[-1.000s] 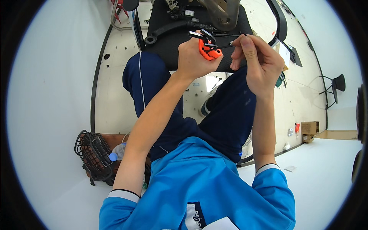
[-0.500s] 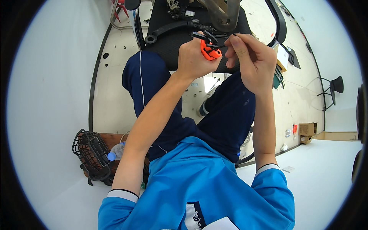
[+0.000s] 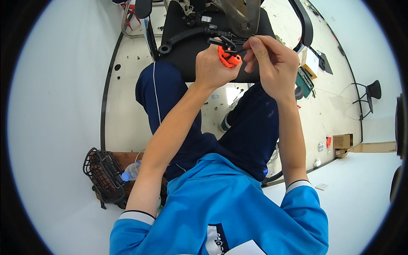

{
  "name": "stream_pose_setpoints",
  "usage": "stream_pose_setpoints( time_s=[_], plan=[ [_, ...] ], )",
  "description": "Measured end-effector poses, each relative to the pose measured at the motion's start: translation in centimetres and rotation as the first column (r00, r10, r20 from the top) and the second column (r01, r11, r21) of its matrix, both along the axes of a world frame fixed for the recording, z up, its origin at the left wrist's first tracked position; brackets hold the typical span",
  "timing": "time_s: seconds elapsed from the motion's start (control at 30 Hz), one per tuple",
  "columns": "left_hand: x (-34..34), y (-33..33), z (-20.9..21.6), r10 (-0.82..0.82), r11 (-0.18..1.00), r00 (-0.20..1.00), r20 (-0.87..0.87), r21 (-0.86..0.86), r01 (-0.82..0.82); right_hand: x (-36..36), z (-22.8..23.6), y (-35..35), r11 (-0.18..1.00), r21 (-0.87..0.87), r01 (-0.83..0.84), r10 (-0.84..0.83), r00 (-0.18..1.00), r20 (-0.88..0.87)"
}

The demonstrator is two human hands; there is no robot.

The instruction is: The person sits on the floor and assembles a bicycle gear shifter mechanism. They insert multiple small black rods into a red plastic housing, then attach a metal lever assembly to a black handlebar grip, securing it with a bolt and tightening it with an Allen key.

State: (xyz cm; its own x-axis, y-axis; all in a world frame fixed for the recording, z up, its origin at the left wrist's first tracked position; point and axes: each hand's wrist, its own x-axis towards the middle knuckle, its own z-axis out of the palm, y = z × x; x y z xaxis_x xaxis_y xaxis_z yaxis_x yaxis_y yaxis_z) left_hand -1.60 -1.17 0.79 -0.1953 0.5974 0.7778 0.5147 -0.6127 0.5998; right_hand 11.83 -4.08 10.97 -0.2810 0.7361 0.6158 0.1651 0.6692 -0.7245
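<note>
– R hand has edged left since a sec ago, closer to L hand on my feed.

– Copy. Materials?

– Orange tool: smooth, chunky, plastic-looking body w/ straight black bars fanned out at its far end. Thin dark rod runs twd R fingers. Beneath: chair seat, matte black, fabric-like. On it, far left, curved black arm ending in a ring; farther right, smooth greyish shell, near end rounded.

– Hands?

– L's curled tight round orange tool. R's thumb + index pinched, other fingers loosely bent; can't tell if they've got the rod. Tool's just left of R fingertips, above seat's near part.
</note>
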Motion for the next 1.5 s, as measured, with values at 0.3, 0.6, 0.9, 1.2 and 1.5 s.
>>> stream_pose_setpoints(
  time_s=[0.3, 0.6, 0.9, 1.2, 1.5],
  plan=[
    [-0.2, -0.3, -0.1, 0.006, 1.0, 1.0, -0.022, -0.024, -0.006, 0.8, 0.9, -0.6, 0.995, 0.102, -0.001, 0.006, 0.999, -0.05],
    [-0.1, -0.1, -0.1, -0.058, 0.994, 0.998, 0.035, -0.093, 0.061, -0.2, -0.7, 0.1, 0.994, 0.112, 0.011, -0.008, 1.0, -0.024],
    [-0.1, -0.4, 0.1, -0.047, 0.991, 0.999, 0.019, -0.128, 0.049, 0.0, -0.9, 0.4, 1.0, -0.016, -0.009, 0.008, 1.0, -0.026],
    [0.0, -0.4, 0.0, -0.069, 0.987, 0.997, 0.044, -0.143, 0.074, 0.0, -0.1, 2.5, 0.982, -0.124, -0.143, 0.157, 0.981, 0.117],
    [-0.4, -1.5, 0.9, -0.411, 0.824, 0.898, 0.157, -0.357, 0.44, 1.0, 2.1, 5.3, 0.936, -0.134, -0.325, 0.351, 0.846, 0.401]
  ],
)
